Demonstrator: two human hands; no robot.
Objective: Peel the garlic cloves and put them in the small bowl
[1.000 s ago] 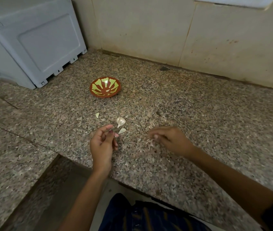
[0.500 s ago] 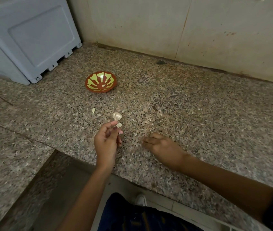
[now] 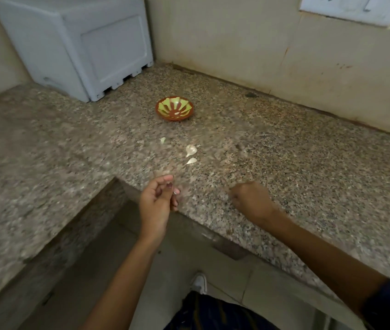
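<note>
While our left hand (image 3: 157, 201) hovers at the bench's (image 3: 284, 163) front edge, fingers curled round something small we cannot make out, our right hand (image 3: 248, 198) rests beside it, fingers bent under and hidden. We count one whole garlic clove (image 3: 191, 150) and two pale scraps between us and one small bowl (image 3: 174, 108), mid-bench. Loose skins could easily get mistaken for cloves.

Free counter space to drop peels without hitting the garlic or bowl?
Bare granite counter right of the small bowl, up to the wall. Also bare left of the garlic pieces, below the white box. Crowded between bowl and left hand.
</note>
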